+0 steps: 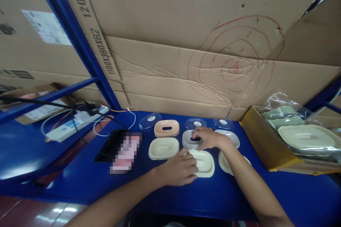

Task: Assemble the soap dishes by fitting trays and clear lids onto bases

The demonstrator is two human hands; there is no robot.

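My right hand [209, 137] reaches over a pale lilac oval piece with a dark slot [188, 143]. Its thumb and fingers are bent onto the piece's right side. My left hand [179, 169] lies at the left end of a cream oval tray [207, 165], fingers curled over its edge and hiding that end. The lilac piece stands just behind this tray. To the left are a peach slotted piece [166, 134] and a second cream tray [163, 148]. My right forearm partly covers a white oval piece [232, 137] and another cream tray [224, 162].
Clear plastic covers [146, 123] with round labels lie along the cardboard wall [165, 81]. A yellow-edged box [262, 149] of bagged trays stands right. Left are a blurred pink item [126, 154], a black object [106, 149] and a power strip [71, 127] with cables.
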